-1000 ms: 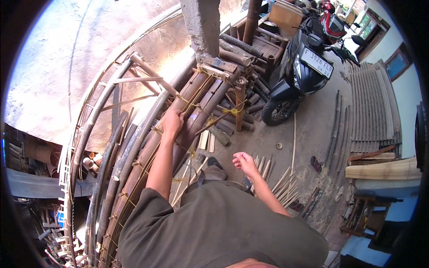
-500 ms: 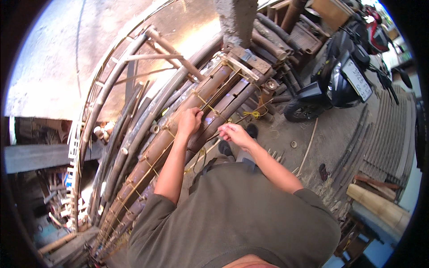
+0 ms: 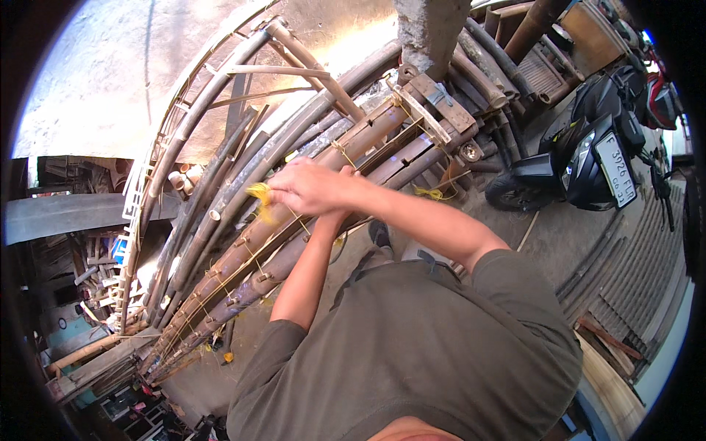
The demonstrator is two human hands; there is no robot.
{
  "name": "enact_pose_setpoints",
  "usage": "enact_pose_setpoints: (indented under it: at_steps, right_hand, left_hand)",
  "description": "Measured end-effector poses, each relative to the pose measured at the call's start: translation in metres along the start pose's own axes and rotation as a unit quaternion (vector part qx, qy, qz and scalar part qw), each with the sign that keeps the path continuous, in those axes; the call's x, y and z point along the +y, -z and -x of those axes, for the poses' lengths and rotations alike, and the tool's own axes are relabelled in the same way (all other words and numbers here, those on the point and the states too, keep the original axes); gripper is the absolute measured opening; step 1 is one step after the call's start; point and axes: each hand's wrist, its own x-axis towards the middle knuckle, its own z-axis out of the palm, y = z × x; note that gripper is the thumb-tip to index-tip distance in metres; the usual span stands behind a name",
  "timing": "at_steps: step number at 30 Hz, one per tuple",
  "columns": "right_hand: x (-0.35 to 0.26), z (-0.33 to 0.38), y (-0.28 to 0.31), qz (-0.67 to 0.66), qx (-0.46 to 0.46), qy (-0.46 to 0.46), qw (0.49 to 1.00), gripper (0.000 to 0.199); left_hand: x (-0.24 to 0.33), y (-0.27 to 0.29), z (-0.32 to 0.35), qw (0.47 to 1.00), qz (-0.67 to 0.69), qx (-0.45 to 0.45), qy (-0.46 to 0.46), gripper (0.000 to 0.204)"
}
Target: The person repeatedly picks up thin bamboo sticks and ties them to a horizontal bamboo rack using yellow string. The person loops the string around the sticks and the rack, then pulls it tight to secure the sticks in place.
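Note:
My right hand crosses over my left arm, its fingers closed at the end of a yellow twine, whose frayed strands stick out past them. Below and behind it, my left hand is mostly covered by my right wrist, so its fingers do not show clearly. It rests at a long assembly of brown bamboo poles, tied crosswise at intervals with yellow cord. At the far end of the poles sits a wooden block with a pale crosspiece.
Dark bamboo poles and a curved bamboo frame lie to the left. A concrete post rises at the far end. On the right stand a black motorcycle and stacked grey slats. More yellow twine hangs near the block.
My right hand has moved left and up, from the near side of the poles across my left hand, carrying yellow twine. The view has shifted slightly.

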Motion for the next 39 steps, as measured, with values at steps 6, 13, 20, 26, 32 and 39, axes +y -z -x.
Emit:
enact_pose_setpoints:
  at_steps: [6, 13, 20, 26, 32, 39]
  right_hand:
    - [0.125, 0.008, 0.051, 0.281, -0.111, -0.325, 0.896, 0.041]
    - [0.018, 0.132, 0.035, -0.115, -0.244, -0.191, 0.944, 0.04]
    - [0.041, 0.178, -0.02, -0.048, -0.071, -0.25, 0.964, 0.039]
    - [0.036, 0.208, 0.019, -0.019, 0.098, -0.138, 0.985, 0.014]
    - [0.101, 0.286, 0.077, -0.474, 0.498, -0.445, 0.573, 0.037]
    - [0.035, 0.151, 0.112, -0.416, 0.481, 0.033, 0.771, 0.021]
  left_hand:
    - [0.052, 0.025, -0.01, 0.987, -0.113, -0.013, 0.114, 0.033]
    - [0.054, 0.023, -0.01, 0.982, -0.112, 0.019, 0.148, 0.029]
    - [0.068, 0.066, -0.098, 0.956, 0.258, 0.099, 0.097, 0.026]
    - [-0.077, 0.03, -0.156, 0.962, -0.242, -0.003, 0.123, 0.034]
    - [0.091, 0.011, -0.181, 0.936, -0.275, -0.163, 0.147, 0.025]
    - [0.148, -0.099, -0.13, 0.983, -0.124, 0.043, 0.128, 0.023]
